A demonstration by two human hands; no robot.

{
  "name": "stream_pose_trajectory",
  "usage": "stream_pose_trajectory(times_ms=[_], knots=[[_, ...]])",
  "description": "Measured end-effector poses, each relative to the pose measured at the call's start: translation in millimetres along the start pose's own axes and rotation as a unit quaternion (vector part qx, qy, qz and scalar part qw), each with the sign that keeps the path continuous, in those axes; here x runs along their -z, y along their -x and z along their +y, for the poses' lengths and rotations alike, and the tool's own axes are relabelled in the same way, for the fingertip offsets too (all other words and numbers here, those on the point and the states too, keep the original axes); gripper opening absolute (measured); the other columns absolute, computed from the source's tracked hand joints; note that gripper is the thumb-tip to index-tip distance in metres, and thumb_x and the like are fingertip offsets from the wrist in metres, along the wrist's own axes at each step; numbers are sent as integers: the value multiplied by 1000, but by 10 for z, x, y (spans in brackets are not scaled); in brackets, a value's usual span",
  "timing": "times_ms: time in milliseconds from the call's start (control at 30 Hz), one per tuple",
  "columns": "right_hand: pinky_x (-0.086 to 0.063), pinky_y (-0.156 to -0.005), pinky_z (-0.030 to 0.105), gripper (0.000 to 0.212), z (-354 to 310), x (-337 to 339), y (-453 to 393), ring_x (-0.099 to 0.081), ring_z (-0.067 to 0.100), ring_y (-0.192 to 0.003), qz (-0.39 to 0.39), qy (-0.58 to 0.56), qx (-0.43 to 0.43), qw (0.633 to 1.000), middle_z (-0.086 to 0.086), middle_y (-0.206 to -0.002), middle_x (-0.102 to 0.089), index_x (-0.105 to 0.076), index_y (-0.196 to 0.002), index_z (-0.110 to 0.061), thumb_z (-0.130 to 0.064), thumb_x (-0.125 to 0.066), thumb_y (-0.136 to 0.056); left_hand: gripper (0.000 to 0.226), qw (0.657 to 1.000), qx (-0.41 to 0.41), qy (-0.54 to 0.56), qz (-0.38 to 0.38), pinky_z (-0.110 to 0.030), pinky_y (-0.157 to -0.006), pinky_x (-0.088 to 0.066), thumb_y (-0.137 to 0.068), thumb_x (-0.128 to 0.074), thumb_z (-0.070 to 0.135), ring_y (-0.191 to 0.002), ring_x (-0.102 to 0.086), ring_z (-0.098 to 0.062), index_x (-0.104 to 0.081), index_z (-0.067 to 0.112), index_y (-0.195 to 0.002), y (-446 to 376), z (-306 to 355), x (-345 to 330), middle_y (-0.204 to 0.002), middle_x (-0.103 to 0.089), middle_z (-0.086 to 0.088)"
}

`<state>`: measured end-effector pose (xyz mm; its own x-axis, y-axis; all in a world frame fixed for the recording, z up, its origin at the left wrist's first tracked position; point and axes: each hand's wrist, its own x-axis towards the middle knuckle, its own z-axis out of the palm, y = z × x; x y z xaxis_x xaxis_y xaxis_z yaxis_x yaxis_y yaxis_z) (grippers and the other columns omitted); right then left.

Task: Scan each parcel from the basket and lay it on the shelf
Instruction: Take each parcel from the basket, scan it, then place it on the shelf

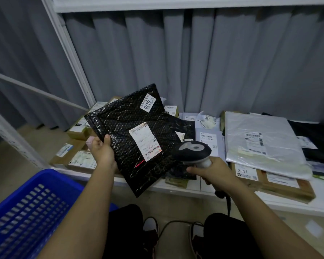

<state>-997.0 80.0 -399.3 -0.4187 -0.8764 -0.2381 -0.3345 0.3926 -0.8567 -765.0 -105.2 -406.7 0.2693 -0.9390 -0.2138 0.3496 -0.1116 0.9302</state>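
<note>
Black bubble mailer (131,135) labelled "52270", pinched by left hand (103,152); right hand (213,171) grips scanner (193,152)

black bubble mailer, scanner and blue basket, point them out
black bubble mailer (120,126): head view, on its bare black face left of the label.
scanner (192,148): head view, on top of its dark head.
blue basket (26,208): head view, on its slotted wall.
</note>
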Motion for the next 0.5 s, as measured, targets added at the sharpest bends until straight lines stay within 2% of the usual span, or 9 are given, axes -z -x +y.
stream_pose_trajectory(times_ms=[67,167,300,500], knots=[[-39,-48,23,29,1,-2,4,-48,8,-42,14,8,6,1000,-7,-50,-54,-66,-77,-10,-33,-83,-72,22,1000,-2,3,2,-26,-91,-44,-99,-48,7,-101,-53,-15,-47,24,-85,-2,2,5,-117,-56,-8],[-38,-47,20,25,-2,-8,7,-47,0,-38,28,-2,13,1000,-12,-43,-53,-62,-69,-16,-29,-83,-74,21,1000,1,-3,5,-30,-96,-45,-99,-49,8,-103,-54,-16,-47,25,-87,-35,-10,25,-123,-57,-10],[-39,-47,23,26,3,1,8,-46,7,-37,33,-19,11,999,-10,-40,-51,-60,-67,-15,-28,-81,-75,20,1000,1,-8,5,-28,-92,-45,-99,-48,9,-99,-54,-16,-47,24,-86,-22,-3,21,-106,-58,-3],[-40,-49,25,26,-6,-5,8,-46,11,-40,24,-42,8,999,-7,-44,-52,-59,-68,-12,-25,-81,-76,5,1000,-11,-19,-4,-29,-90,-47,-99,-48,11,-100,-56,-17,-49,16,-100,2,10,16,-112,-59,-7]])
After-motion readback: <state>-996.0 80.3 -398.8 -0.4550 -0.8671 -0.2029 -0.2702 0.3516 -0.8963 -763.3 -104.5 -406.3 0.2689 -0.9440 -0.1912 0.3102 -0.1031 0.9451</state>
